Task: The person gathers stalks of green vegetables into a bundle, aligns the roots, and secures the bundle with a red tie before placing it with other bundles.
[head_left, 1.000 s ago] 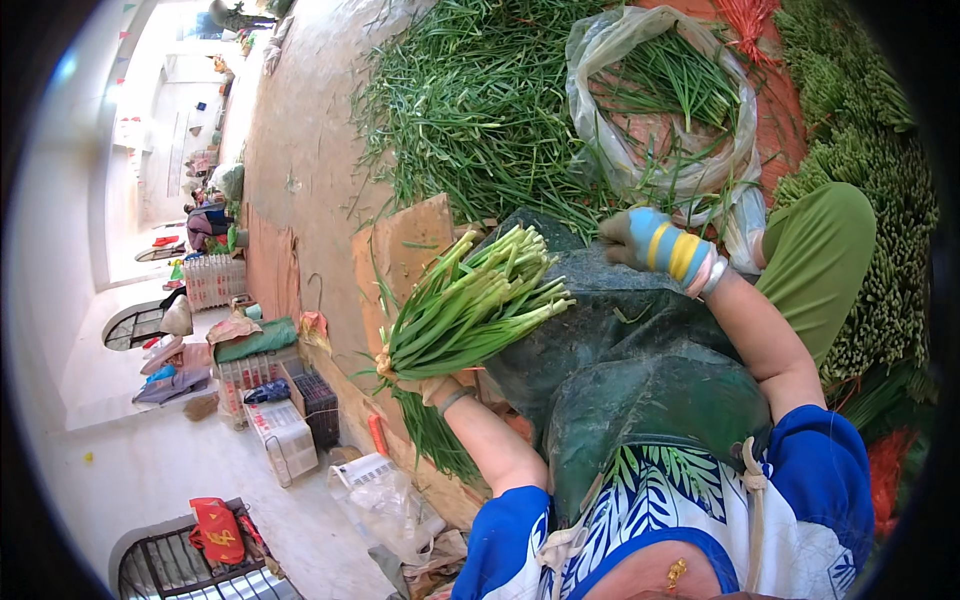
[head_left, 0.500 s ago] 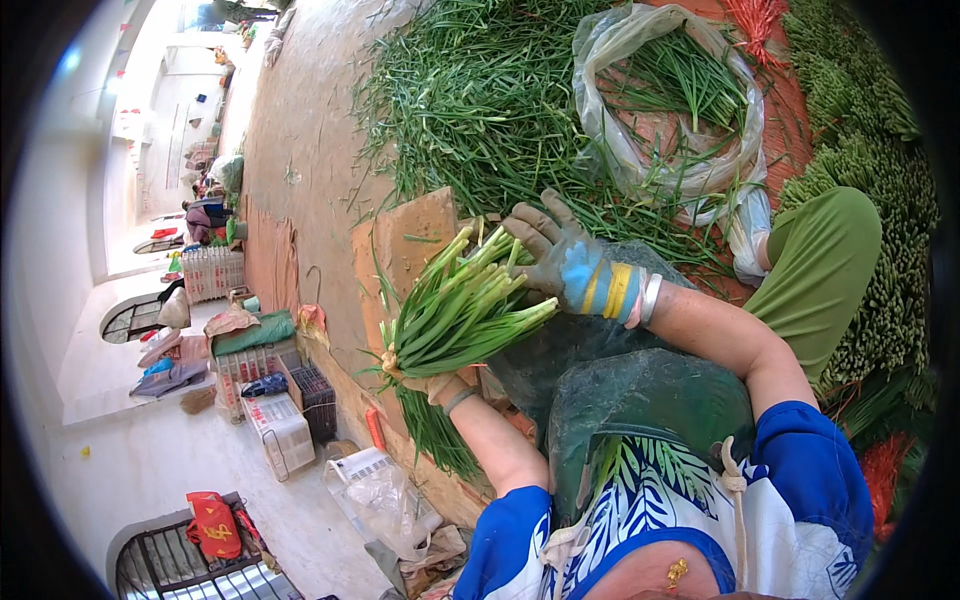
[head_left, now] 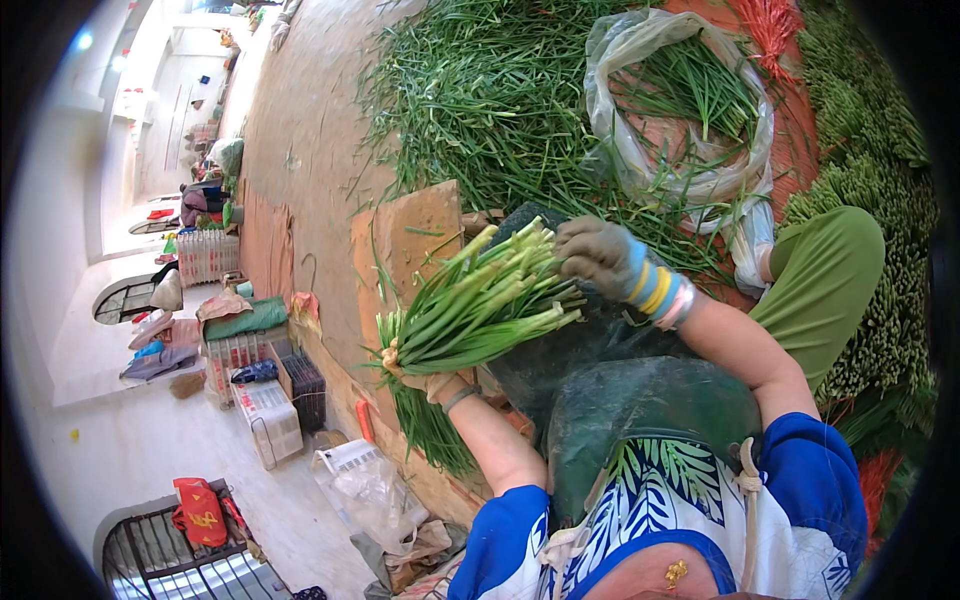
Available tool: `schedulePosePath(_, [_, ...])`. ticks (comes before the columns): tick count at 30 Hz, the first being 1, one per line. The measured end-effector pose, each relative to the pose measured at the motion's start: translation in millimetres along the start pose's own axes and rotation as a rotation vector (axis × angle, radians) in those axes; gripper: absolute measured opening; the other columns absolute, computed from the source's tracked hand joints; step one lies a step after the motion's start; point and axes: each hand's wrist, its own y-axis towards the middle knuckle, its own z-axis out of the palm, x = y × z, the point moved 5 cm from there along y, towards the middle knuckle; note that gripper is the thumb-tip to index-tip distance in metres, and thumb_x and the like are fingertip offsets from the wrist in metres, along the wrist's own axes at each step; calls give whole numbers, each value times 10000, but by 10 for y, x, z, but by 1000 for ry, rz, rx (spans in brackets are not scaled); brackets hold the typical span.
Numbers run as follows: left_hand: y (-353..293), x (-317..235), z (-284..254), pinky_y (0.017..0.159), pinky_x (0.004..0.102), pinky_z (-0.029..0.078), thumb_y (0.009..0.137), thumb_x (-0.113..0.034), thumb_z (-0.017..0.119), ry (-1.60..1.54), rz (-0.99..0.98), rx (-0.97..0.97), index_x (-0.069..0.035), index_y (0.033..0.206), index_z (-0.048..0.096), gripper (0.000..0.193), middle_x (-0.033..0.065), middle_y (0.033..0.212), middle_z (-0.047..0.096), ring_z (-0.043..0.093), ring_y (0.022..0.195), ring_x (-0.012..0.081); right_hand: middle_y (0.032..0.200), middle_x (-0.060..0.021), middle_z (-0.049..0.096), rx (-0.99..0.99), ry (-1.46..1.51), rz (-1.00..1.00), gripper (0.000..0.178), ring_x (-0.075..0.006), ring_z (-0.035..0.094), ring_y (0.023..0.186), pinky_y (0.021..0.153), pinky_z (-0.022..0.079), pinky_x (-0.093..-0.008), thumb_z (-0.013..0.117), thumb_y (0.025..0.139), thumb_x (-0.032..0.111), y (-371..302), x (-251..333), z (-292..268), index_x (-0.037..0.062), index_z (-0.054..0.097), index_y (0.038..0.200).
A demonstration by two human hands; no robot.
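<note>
A fanned bunch of chives point(head_left: 480, 305) lies across a wooden board point(head_left: 410, 240), its pale cut ends pointing right. My left hand point(head_left: 437, 385), in a light glove, is closed around the gathered end of the bunch, with leaves hanging below. My right hand point(head_left: 603, 258), in a grey glove with blue and yellow bands at the wrist, has its fingers curled beside the cut ends. What these fingers hold, if anything, is hidden. A dark green plastic apron point(head_left: 650, 400) covers my lap under the bunch.
A big heap of loose green stalks point(head_left: 490, 100) spreads ahead. Beside it lies an opened clear plastic bag point(head_left: 600, 80) with greens inside. Bundled green stalks point(head_left: 860, 290) stand packed along the right, near red strings point(head_left: 768, 30). Crates point(head_left: 270, 420) stand at the left.
My right hand has gone from spread fingers over the cut ends to curled fingers, slightly farther right and lower. The bunch's cut ends have shifted a little right; my left hand keeps its hold.
</note>
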Motion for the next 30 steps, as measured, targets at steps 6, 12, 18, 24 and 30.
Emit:
schedulePosePath(6, [-136, 327, 441, 777, 289, 487, 779, -36, 565, -54, 10, -40, -99, 718, 591, 92, -13, 681, 578, 564, 748, 113, 877, -96, 626, 508, -984, 667, 240, -277, 591, 824, 713, 462, -380, 567, 817, 280, -642, -839, -804, 55, 648, 827])
schedulePosePath(12, [-173, 471, 475, 760, 280, 478, 787, -48, 561, -54, -13, -33, -106, 716, 582, 94, -15, 681, 568, 554, 726, 113, 855, -109, 611, 255, -748, 297, 202, -304, 585, 825, 688, 477, -382, 641, 766, 264, -298, -206, -685, 76, 649, 838])
schedulePosePath(18, [-170, 296, 538, 827, 437, 448, 803, -193, 573, 35, 72, 70, -142, 763, 604, 72, 18, 818, 617, 579, 821, 195, 717, -54, 630, 357, 210, 697, 232, -131, 590, 581, 507, 456, -279, 654, 760, 182, 39, 214, 264, 68, 636, 960])
schedulePosePath(24, [-297, 496, 827, 833, 243, 410, 922, -195, 362, -478, -119, 175, -83, 893, 529, 204, 10, 730, 522, 516, 747, 120, 913, -65, 656, 363, 422, 857, 379, -150, 606, 834, 777, 484, -316, 741, 709, 226, -218, -158, 754, 96, 634, 1049])
schedulePosePath(30, [-338, 414, 685, 835, 244, 406, 923, -201, 361, 113, -194, 90, -85, 903, 526, 203, 11, 748, 523, 513, 756, 119, 747, -28, 599, 771, 480, 640, 182, -95, 546, 673, 611, 447, -263, 589, 832, 152, -514, 22, 476, 30, 625, 962])
